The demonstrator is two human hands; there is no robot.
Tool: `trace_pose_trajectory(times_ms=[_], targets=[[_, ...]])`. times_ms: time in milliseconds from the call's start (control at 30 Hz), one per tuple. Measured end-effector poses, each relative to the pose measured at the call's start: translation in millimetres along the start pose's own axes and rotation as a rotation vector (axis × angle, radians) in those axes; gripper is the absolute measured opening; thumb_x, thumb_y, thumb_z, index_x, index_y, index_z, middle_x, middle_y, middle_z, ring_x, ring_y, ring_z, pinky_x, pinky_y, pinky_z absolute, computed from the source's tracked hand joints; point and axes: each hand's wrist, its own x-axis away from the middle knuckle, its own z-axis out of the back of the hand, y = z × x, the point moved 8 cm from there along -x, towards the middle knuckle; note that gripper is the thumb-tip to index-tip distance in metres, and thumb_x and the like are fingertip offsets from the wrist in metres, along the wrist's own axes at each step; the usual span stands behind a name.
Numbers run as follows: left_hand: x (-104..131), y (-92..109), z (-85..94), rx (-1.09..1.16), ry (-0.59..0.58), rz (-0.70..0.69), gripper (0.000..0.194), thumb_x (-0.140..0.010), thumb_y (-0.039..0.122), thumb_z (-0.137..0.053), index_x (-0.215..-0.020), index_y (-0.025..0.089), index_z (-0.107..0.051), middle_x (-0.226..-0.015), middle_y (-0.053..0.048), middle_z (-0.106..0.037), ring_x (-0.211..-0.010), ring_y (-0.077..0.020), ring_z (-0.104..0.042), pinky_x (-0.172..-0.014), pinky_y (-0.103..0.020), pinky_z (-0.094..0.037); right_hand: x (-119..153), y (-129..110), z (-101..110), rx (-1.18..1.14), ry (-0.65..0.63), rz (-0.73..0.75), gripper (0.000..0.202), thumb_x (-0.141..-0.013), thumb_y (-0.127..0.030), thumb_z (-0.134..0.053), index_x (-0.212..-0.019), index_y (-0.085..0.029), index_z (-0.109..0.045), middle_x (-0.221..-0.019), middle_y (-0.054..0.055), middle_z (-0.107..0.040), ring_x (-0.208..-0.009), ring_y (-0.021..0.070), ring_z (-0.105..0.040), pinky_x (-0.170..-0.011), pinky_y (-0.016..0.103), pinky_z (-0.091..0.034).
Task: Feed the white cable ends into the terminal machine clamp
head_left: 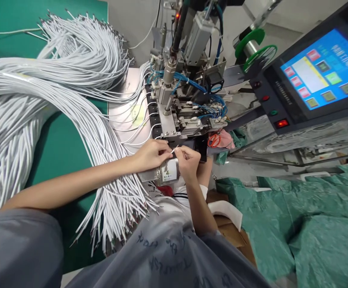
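My left hand (152, 155) pinches a white cable (172, 151) close to its end, just in front of the machine. Facing it, my right hand (188, 161) has thumb and forefinger pressed together on the thin wires at that cable's tip. The wires are too small to make out well. Below both hands is a metal box with a white label (169, 171). A thick bundle of white cables (110, 196) lies beside my left forearm, its stripped ends hanging toward my lap. Several white cables run into the black clamps (154, 109) along the machine's left side.
The wire-processing machine (168, 90) with blue air hoses stands straight ahead. At right are a green spool (250, 48) and a lit touchscreen (324, 70). More white cables (80, 52) lie on the green table (61, 138). Green sheeting (282, 216) covers the lower right.
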Motion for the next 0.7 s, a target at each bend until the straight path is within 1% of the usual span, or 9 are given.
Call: trace_pose_trajectory(times_ms=[100, 167, 267, 333, 367, 467, 567, 633, 700], targets=[[1, 3, 1.6, -0.005, 0.023, -0.026, 0.023, -0.085, 0.023, -0.054, -0.067, 0.013, -0.064, -0.062, 0.001, -0.055, -0.058, -0.0082, -0.051, -0.056, -0.019, -0.040, 7, -10, 1, 0.089, 0.114, 0.071, 0.032, -0.083, -0.028, -0.052, -0.053, -0.017, -0.050, -0.051, -0.004, -0.030, -0.049, 0.0093, -0.031, -0.049, 0.026, -0.028], [3, 7, 2.9, -0.124, 0.046, -0.082, 0.024, -0.086, 0.022, -0.051, -0.069, 0.012, -0.065, -0.063, 0.000, -0.055, -0.057, -0.0085, -0.050, -0.054, -0.019, -0.039, 9, -23, 2, 0.247, 0.131, 0.154, 0.035, -0.083, -0.024, -0.051, -0.050, -0.018, -0.045, -0.050, -0.005, -0.028, -0.048, 0.0091, -0.028, -0.049, 0.027, -0.026], [6, 13, 0.0, -0.398, 0.047, -0.186, 0.028, -0.088, 0.017, -0.044, -0.072, 0.011, -0.066, -0.064, -0.003, -0.055, -0.054, -0.0095, -0.048, -0.049, -0.021, -0.035, 5, -34, 0, 0.432, 0.030, 0.218, 0.035, -0.082, -0.019, -0.050, -0.050, -0.019, -0.039, -0.050, -0.005, -0.027, -0.048, 0.0087, -0.026, -0.050, 0.028, -0.024], [7, 15, -3.4, -0.517, 0.029, -0.226, 0.031, -0.088, 0.014, -0.040, -0.071, 0.011, -0.066, -0.065, -0.004, -0.055, -0.053, -0.0106, -0.048, -0.046, -0.022, -0.032, 1, -32, -1, 0.435, -0.053, 0.193, 0.036, -0.081, -0.018, -0.050, -0.050, -0.019, -0.032, -0.050, -0.006, -0.026, -0.048, 0.0082, -0.026, -0.050, 0.027, -0.023], [7, 15, -3.9, -0.533, 0.025, -0.225, 0.031, -0.088, 0.013, -0.040, -0.071, 0.011, -0.066, -0.065, -0.004, -0.055, -0.053, -0.0111, -0.048, -0.046, -0.023, -0.033, -1, -30, -1, 0.407, -0.083, 0.177, 0.037, -0.080, -0.017, -0.050, -0.050, -0.020, -0.029, -0.050, -0.006, -0.025, -0.048, 0.0080, -0.026, -0.049, 0.027, -0.023], [5, 11, -2.4, -0.421, 0.009, -0.150, 0.026, -0.087, 0.016, -0.044, -0.074, 0.011, -0.066, -0.068, -0.004, -0.057, -0.058, -0.0113, -0.052, -0.050, -0.021, -0.037, -3, -26, -2, 0.301, -0.070, 0.158, 0.038, -0.079, -0.016, -0.050, -0.050, -0.020, -0.024, -0.049, -0.006, -0.023, -0.047, 0.0077, -0.026, -0.050, 0.026, -0.023], [2, 9, -2.7, -0.224, -0.049, -0.084, 0.022, -0.088, 0.020, -0.050, -0.077, 0.012, -0.067, -0.068, -0.003, -0.058, -0.061, -0.0105, -0.054, -0.057, -0.020, -0.041, 0, -23, -1, 0.212, 0.030, 0.169, 0.038, -0.080, -0.017, -0.049, -0.050, -0.020, -0.027, -0.049, -0.006, -0.022, -0.047, 0.0080, -0.026, -0.050, 0.027, -0.023], [0, 10, -4.7, -0.141, -0.103, -0.083, 0.022, -0.089, 0.021, -0.050, -0.079, 0.013, -0.068, -0.066, -0.002, -0.057, -0.062, -0.0101, -0.054, -0.059, -0.020, -0.042, 2, -20, 0, 0.166, 0.083, 0.166, 0.038, -0.081, -0.017, -0.050, -0.049, -0.020, -0.029, -0.049, -0.006, -0.022, -0.048, 0.0083, -0.027, -0.050, 0.027, -0.024], [-1, 11, -8.0, -0.141, -0.157, -0.095, 0.024, -0.090, 0.021, -0.046, -0.083, 0.013, -0.068, -0.067, -0.002, -0.056, -0.063, -0.0105, -0.054, -0.061, -0.021, -0.042, 2, -15, 1, 0.154, 0.087, 0.145, 0.037, -0.081, -0.018, -0.050, -0.048, -0.020, -0.033, -0.050, -0.006, -0.023, -0.049, 0.0087, -0.028, -0.051, 0.026, -0.026]])
